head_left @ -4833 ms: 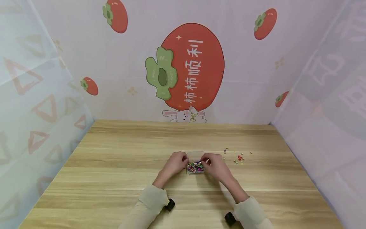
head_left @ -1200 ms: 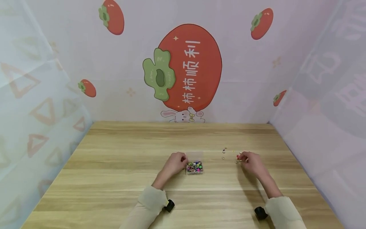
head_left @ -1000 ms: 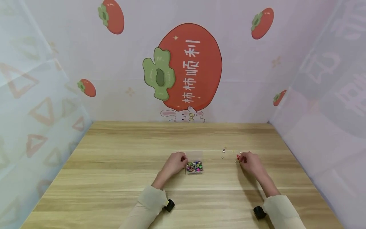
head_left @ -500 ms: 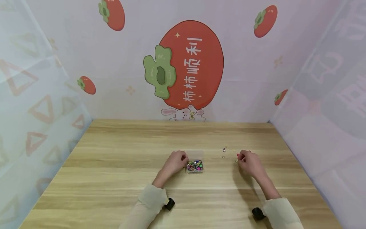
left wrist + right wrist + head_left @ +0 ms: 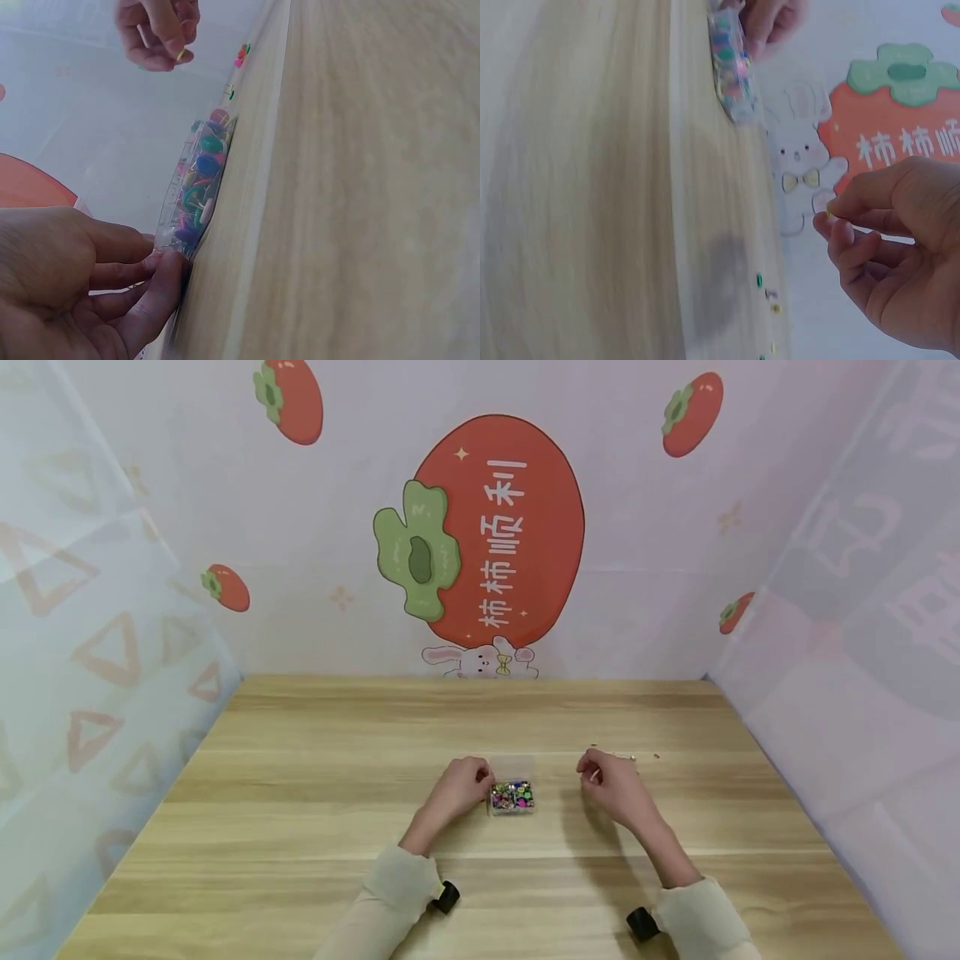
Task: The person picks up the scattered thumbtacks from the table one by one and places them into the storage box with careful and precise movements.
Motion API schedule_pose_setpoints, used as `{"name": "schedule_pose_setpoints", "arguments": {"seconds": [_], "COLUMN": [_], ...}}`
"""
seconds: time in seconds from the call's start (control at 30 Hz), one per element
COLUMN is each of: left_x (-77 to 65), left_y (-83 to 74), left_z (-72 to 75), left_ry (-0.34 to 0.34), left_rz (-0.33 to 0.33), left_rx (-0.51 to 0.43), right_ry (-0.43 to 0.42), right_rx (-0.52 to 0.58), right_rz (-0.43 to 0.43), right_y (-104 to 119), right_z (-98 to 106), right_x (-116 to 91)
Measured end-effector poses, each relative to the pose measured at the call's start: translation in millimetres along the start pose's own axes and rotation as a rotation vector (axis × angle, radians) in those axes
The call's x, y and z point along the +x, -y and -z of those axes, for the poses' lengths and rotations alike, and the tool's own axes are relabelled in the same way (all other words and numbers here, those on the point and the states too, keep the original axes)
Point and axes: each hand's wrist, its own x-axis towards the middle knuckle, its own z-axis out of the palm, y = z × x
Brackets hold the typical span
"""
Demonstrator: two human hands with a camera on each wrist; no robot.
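Observation:
A small clear plastic box filled with colourful thumbtacks stands on the table, its see-through lid swung back. My left hand pinches the box's left end between thumb and fingers. To the right of the box, above the table, my right hand pinches a tiny yellow thumbtack at its fingertips. In the left wrist view the right hand hovers beyond the far end of the box. The yellow tack is mostly covered by the fingers.
Several loose thumbtacks lie on the wooden table behind and right of the right hand, partly hidden by it in the head view. A printed cloth backdrop rises at the table's back edge, with more cloth at both sides.
My right hand was at the box earliest, then went right to the loose thumbtacks. It has now come back left, off the table, with a yellow thumbtack. My left hand stays at the box.

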Motion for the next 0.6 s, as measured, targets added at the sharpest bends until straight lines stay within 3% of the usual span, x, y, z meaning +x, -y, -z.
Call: {"name": "schedule_pose_setpoints", "arguments": {"seconds": [0.37,0.6], "left_x": [2.2,1.6], "left_y": [-0.5,0.2], "left_z": [0.7,-1.9], "left_ry": [-0.008,-0.014], "left_rz": [-0.004,-0.008], "left_rx": [0.001,-0.009], "right_ry": [0.095,0.105], "right_rx": [0.085,0.106], "right_rz": [0.081,0.184], "right_y": [50.6,64.8], "right_z": [-34.2,-52.9], "right_x": [8.5,10.8]}}
